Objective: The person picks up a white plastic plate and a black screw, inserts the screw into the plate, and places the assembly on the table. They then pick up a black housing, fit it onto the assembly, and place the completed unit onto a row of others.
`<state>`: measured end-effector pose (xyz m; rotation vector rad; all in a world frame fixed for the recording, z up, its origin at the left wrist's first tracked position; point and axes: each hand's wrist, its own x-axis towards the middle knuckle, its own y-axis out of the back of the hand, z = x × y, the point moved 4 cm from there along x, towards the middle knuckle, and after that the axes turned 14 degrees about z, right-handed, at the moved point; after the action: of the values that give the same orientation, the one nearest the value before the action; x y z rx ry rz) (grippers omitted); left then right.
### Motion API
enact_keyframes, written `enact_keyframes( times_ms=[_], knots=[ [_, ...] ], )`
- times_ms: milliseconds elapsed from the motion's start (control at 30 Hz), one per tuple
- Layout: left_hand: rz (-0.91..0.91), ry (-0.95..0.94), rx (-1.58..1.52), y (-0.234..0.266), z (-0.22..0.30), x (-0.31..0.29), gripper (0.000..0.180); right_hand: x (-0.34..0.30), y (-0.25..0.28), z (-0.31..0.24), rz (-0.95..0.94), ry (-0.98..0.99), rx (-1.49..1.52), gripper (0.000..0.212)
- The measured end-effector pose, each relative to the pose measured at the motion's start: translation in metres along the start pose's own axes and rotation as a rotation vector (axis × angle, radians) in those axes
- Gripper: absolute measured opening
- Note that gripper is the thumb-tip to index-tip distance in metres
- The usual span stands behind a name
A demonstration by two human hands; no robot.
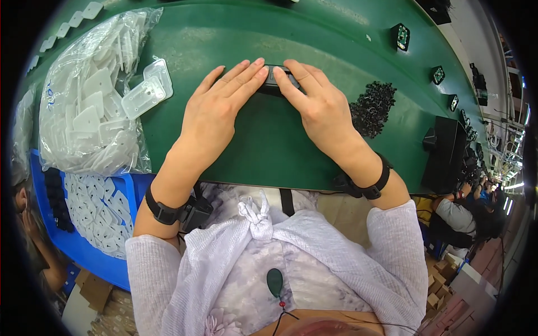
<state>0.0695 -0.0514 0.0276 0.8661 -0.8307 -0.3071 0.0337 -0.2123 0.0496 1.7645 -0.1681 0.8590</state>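
Observation:
A small black rectangular plastic housing (272,87) lies on the green table ahead of me, a greyish panel on its top. My left hand (221,103) holds its left side, fingers nearly straight and fingertips pressed on it. My right hand (319,103) grips the right side, with the thumb on top and the fingers over the far edge. Both hands cover much of the housing. Right of my right hand lies a pile of small black parts (374,106). Left of my left hand are two translucent plastic covers (147,94), partly overlapping.
A clear bag (92,106) of translucent covers fills the left side. Below it, a blue bin (89,266) holds many white pieces (101,215). A black box (445,157) stands at the right edge. Black units with green boards (400,37) line the far right. Other people sit nearby.

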Motion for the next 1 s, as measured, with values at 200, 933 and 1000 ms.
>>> enact_keyframes(
  times_ms=[200,933,1000],
  knots=[
    [0.125,-0.017,0.053,-0.010,0.009,0.001,0.056,0.000,-0.004,0.010,0.017,-0.147,0.132,0.038],
    [0.177,0.834,-1.139,-0.027,0.012,-0.006,0.030,0.011,0.001,0.013,0.076,-0.939,1.121,0.040],
    [0.184,0.868,-1.133,-0.027,0.011,-0.009,0.029,0.011,-0.004,0.014,0.064,-0.939,1.137,0.039]
  ],
)
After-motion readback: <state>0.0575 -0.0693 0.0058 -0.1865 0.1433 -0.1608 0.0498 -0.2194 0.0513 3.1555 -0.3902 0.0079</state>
